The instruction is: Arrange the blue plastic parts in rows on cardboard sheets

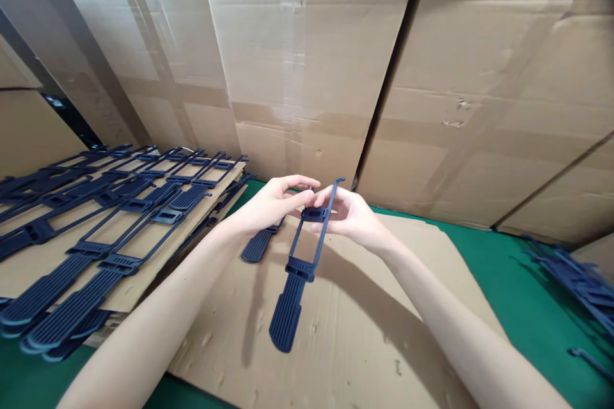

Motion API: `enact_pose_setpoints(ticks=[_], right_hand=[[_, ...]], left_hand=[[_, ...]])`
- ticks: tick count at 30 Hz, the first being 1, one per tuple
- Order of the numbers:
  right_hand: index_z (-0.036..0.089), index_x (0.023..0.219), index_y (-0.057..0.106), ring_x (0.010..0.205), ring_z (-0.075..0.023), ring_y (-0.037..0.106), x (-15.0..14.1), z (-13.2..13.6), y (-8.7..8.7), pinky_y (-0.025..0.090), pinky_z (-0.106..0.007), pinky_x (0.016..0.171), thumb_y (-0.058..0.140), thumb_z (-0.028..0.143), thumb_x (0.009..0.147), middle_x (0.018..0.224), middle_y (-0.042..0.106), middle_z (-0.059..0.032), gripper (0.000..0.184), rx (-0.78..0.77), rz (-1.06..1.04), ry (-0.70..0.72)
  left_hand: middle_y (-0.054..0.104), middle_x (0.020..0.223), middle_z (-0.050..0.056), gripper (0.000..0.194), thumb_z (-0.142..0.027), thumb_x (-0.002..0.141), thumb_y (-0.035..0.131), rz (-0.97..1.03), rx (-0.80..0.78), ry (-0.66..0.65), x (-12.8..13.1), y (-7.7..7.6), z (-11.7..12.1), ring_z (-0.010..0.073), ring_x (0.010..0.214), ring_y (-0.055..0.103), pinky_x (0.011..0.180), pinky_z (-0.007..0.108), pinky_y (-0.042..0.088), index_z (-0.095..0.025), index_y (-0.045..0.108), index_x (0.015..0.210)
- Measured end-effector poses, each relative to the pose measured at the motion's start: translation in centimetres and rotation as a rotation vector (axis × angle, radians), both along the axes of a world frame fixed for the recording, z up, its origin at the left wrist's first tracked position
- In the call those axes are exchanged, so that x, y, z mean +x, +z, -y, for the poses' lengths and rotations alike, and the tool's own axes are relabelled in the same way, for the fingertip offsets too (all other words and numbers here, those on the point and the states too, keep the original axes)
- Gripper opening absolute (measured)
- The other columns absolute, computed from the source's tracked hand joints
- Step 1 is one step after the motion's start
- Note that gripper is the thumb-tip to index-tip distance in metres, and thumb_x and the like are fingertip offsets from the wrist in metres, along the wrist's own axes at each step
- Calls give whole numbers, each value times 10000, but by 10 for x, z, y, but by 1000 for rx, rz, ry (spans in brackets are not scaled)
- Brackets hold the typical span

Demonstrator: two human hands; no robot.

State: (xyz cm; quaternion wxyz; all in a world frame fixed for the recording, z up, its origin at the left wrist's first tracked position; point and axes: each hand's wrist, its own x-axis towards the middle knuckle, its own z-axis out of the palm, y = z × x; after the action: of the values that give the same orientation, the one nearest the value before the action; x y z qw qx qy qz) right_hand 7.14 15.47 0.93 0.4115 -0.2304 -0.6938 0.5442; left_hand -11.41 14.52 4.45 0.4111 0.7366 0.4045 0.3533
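Between my hands hangs a dark blue plastic frame part, with two long rods, a small crosspiece near the top and a ribbed paddle-shaped end pointing down toward me. My right hand is closed round its upper end by the crosspiece. My left hand pinches at the same upper end from the other side, its fingertips near those of the right. Behind my left hand, a second ribbed part lies on the cardboard sheet, its upper portion hidden by the hand.
To the left, several similar dark frames lie in rows on stacked cardboard sheets. More dark parts rest on the green surface at the right. Large taped cardboard boxes stand as a wall behind the work area.
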Motion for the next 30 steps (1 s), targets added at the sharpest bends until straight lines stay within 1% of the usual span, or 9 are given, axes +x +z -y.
enact_pose_setpoints(ticks=[5, 8, 10, 13, 17, 21, 24, 28, 30], right_hand=[[176, 938, 572, 899, -142, 624, 2, 0, -1, 491, -330, 878, 762, 174, 642, 968, 622, -21, 352, -117, -38, 102], [169, 982, 602, 994, -166, 621, 5, -2, -2, 444, -363, 960, 702, 175, 702, 1075, 639, -61, 297, -208, -48, 180], [153, 955, 618, 1002, -176, 625, 6, -2, -1, 434, -380, 974, 653, 199, 747, 1090, 645, -80, 216, -282, -44, 206], [140, 911, 613, 901, -172, 655, 6, -3, 0, 486, -378, 898, 587, 244, 806, 981, 677, -87, 150, -383, -5, 166], [134, 984, 574, 723, -170, 665, 8, -3, 3, 540, -348, 719, 504, 331, 886, 817, 673, -90, 231, -448, 22, 0], [130, 952, 574, 604, -139, 625, 9, -2, 6, 519, -272, 565, 581, 408, 839, 745, 629, -55, 301, -389, -2, -103], [131, 905, 564, 550, -115, 590, 3, 2, 4, 489, -240, 516, 679, 366, 748, 719, 629, -47, 306, -298, 68, -119], [148, 872, 530, 538, -125, 587, -15, 9, -12, 482, -254, 512, 663, 304, 724, 668, 621, -25, 253, -234, 143, -151], [146, 833, 549, 557, -121, 582, -23, 11, -24, 473, -255, 533, 637, 288, 735, 674, 620, -25, 194, -137, 233, -163]], left_hand=[[622, 925, 59, 397, -355, 786, 631, -4, -126, 56, -1, 1, 0, 142, 793, 602, 608, 204, 508, -141, 589, 1118], [598, 808, 31, 402, -348, 766, 648, -75, -149, 79, -5, 1, -3, 122, 689, 593, 560, 202, 510, -155, 586, 1113], [598, 782, 26, 409, -353, 769, 644, -134, -154, 48, -9, -1, -5, 119, 669, 592, 563, 208, 519, -162, 580, 1125], [618, 778, 32, 403, -370, 776, 633, -212, -132, -13, -11, -5, -8, 127, 686, 598, 557, 204, 516, -167, 595, 1121], [666, 806, 46, 416, -338, 767, 638, -253, -149, -41, -12, -3, -7, 147, 716, 624, 539, 198, 503, -165, 594, 1143], [685, 810, 57, 437, -295, 758, 638, -285, -176, -40, -16, 2, -4, 154, 709, 638, 532, 195, 504, -139, 582, 1162], [677, 801, 48, 463, -297, 750, 638, -334, -160, -52, -23, 5, -4, 141, 657, 627, 534, 200, 507, -138, 577, 1181], [629, 703, 10, 475, -304, 734, 651, -524, -201, -84, -36, 10, -3, 111, 540, 582, 509, 189, 487, -151, 590, 1179], [608, 677, 3, 429, -278, 726, 654, -655, -241, -96, -40, 11, -3, 119, 556, 592, 509, 181, 485, -152, 616, 1134]])
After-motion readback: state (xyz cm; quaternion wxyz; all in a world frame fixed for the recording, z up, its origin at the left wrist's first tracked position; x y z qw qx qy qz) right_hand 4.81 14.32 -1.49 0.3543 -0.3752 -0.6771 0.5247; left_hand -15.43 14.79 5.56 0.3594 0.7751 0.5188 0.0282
